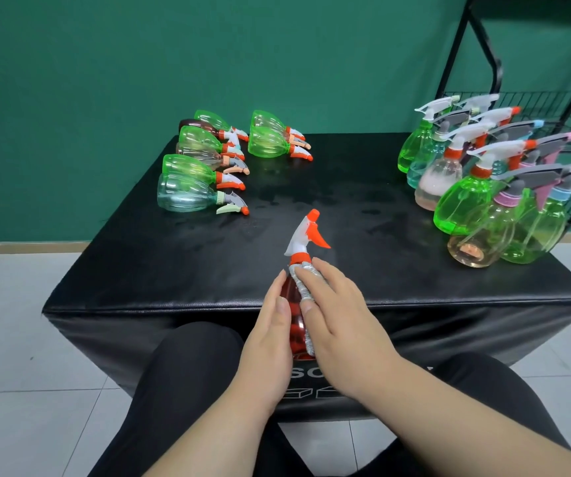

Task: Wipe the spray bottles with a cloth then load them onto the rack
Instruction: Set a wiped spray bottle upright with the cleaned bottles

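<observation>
— Where is room to move?
— The middle of the black padded counter (174, 270) is free. Its near edge lies under both hands.
— And the bottle?
— The left hand (270, 342) grips the red clear plastic spray bottle (294, 316) over that edge. The right hand (342, 321) clasps the grey cloth (306, 280) around it.
— What is around?
— Lying green and clear spray bottles (187, 166) are at the far left. Standing spray bottles (462, 201) are at the right, beside the black wire rack (552, 105). There is a green wall (139, 63) and a white tiled floor (19, 321).

Two hands, the left hand (270, 339) and the right hand (342, 325), are holding one red spray bottle (291, 295) and one grey cloth (309, 269). Beyond the left hand, eight or nine lying bottles (187, 194) are overlapping, blurring the count. Beyond the right hand, roughly ten standing bottles (462, 201) are crowding beside one black wire rack (545, 94).
</observation>
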